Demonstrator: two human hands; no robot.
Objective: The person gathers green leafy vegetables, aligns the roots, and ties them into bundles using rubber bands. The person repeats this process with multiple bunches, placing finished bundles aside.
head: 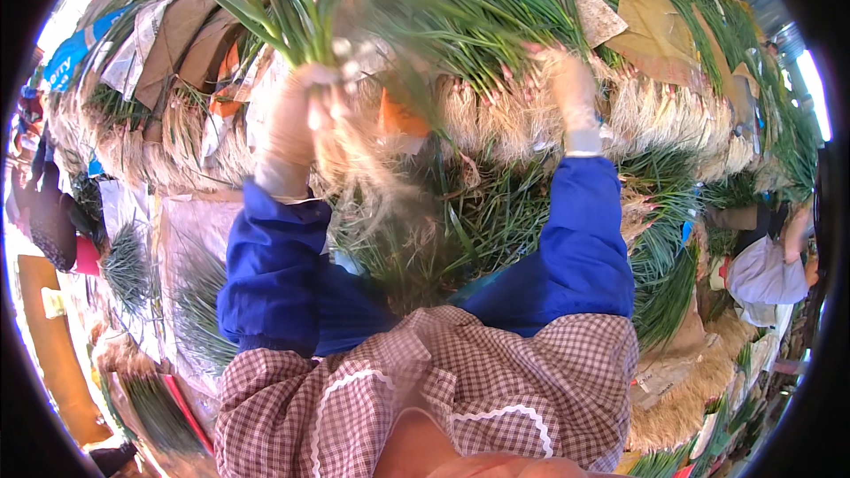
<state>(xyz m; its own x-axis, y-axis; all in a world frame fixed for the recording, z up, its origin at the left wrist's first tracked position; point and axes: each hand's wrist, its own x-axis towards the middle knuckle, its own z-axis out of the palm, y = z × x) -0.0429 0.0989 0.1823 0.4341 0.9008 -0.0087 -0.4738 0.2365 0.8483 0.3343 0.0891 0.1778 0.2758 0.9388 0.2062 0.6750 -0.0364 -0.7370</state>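
My left hand (292, 116) is closed around a bunch of spring onions (302, 20), lifted off the pile. Their green leaves fan out above the hand, and the pale bulbs and long stringy roots (348, 153) hang below, blurred by motion. To the right, my right hand (571, 83) touches a row of spring onions (465, 33) with pinkish bulbs, laid with their roots facing me. Its fingertips are partly lost among the stalks, so whether it grips any is unclear. Loose green leaves (511, 212) lie heaped below, between my forearms.
Brown paper sheets (657, 20) and an orange wrapper (402, 113) lie among the rooted bunches. More onion bundles (664, 272) sit to my right, near another person in a light top (764, 279). At left are a plastic sheet (192, 226) and a dark-sleeved person (50, 212).
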